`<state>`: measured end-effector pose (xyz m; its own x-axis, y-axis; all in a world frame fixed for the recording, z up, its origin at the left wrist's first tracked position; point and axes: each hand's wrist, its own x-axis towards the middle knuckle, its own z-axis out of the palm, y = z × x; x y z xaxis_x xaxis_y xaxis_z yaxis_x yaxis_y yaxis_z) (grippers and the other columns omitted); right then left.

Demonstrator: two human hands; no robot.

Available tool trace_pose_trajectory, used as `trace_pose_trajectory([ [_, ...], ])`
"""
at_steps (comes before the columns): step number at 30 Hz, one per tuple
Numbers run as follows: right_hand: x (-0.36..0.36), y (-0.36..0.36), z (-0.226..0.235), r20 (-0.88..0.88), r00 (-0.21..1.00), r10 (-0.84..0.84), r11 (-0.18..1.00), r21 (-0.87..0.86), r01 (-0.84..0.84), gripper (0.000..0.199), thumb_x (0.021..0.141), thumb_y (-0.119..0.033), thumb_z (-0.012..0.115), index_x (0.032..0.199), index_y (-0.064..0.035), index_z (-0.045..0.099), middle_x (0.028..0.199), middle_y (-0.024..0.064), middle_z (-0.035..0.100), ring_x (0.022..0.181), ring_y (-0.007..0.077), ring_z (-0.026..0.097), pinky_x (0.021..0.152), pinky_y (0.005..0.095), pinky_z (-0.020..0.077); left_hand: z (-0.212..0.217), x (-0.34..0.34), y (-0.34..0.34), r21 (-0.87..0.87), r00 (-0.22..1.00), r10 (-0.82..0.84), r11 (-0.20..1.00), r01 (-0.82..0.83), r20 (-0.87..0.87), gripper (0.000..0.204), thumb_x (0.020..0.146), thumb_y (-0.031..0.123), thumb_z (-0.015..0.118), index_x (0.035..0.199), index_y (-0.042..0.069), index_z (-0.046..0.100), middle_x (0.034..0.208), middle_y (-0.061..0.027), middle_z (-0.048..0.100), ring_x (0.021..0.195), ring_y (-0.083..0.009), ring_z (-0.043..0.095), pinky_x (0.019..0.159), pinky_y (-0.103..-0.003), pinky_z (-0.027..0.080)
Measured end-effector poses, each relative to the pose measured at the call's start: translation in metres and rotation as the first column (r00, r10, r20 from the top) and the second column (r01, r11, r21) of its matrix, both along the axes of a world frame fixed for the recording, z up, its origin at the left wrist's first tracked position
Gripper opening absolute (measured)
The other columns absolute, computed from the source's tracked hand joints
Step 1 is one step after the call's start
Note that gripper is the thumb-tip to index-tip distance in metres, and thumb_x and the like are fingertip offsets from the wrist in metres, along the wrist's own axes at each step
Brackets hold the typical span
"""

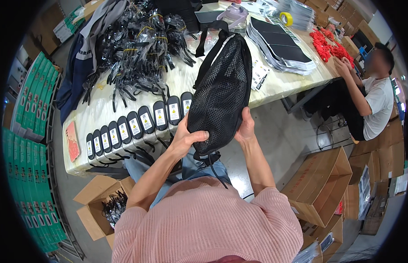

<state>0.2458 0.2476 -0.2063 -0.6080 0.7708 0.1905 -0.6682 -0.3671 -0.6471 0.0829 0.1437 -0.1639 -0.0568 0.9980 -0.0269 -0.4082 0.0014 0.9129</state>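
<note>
A black mesh bag [221, 92] with black straps at its far end is held up between my two hands, over the table's front edge. My left hand [188, 136] grips its near left side, the thumb lying across the mesh. On the right side my right hand [245, 127] presses against the bag, its fingers mostly hidden behind it. A dark cord hangs from the bag's near end toward my lap. Just left of the bag, a row of several black oval devices [144, 119] with white labels lies along the table edge, their cords dangling over it.
Bundles of plastic-wrapped black cords [138, 52] pile up on the table [107, 94]. Flat black sheets [280, 46], yellow tape [286, 19] and a red phone case [72, 141] lie there too. Cardboard boxes [318, 184] stand at right; a seated person [366, 96] handles red cords [327, 46].
</note>
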Motion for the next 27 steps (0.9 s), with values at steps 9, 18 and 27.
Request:
trace_pose_trajectory([
  [9, -0.002, 0.002, 0.010, -0.229, 0.973, 0.029, 0.999, -0.006, -0.032, 0.077, 0.082, -0.051, 0.055, 0.134, -0.0006, 0.032, 0.133, 0.0119, 0.041, 0.120, 0.0239, 0.044, 0.100, 0.0385, 0.0378, -0.004, 0.000, 0.001, -0.070, 0.984, -0.036, 0.996, 0.048, 0.172, 0.069, 0.063, 0.011, 0.066, 0.124, -0.005, 0.037, 0.111, -0.0122, 0.053, 0.101, -0.0191, 0.054, 0.088, -0.030, 0.045],
  [18, -0.002, 0.004, 0.027, 0.041, 0.999, -0.005, 0.994, 0.106, 0.001, 0.076, 0.076, -0.040, 0.069, 0.130, 0.0009, 0.036, 0.125, 0.0093, 0.048, 0.112, 0.0189, 0.050, 0.095, 0.0322, 0.0421, -0.003, 0.006, 0.004, -0.043, 0.961, -0.080, 0.995, 0.095, 0.265, 0.064, 0.068, 0.009, 0.064, 0.123, -0.005, 0.037, 0.112, -0.0128, 0.053, 0.099, -0.0202, 0.056, 0.086, -0.033, 0.048],
  [27, -0.005, 0.001, 0.028, -0.016, 0.996, -0.089, 0.992, 0.087, 0.090, 0.062, 0.078, -0.030, 0.069, 0.124, 0.0008, 0.042, 0.117, 0.0098, 0.055, 0.105, 0.0192, 0.055, 0.090, 0.0329, 0.0462, -0.006, 0.012, 0.004, -0.104, 0.962, -0.012, 0.994, 0.042, 0.272, 0.059, 0.077, 0.013, 0.064, 0.126, -0.002, 0.035, 0.114, -0.0127, 0.051, 0.101, -0.0205, 0.056, 0.088, -0.034, 0.048],
])
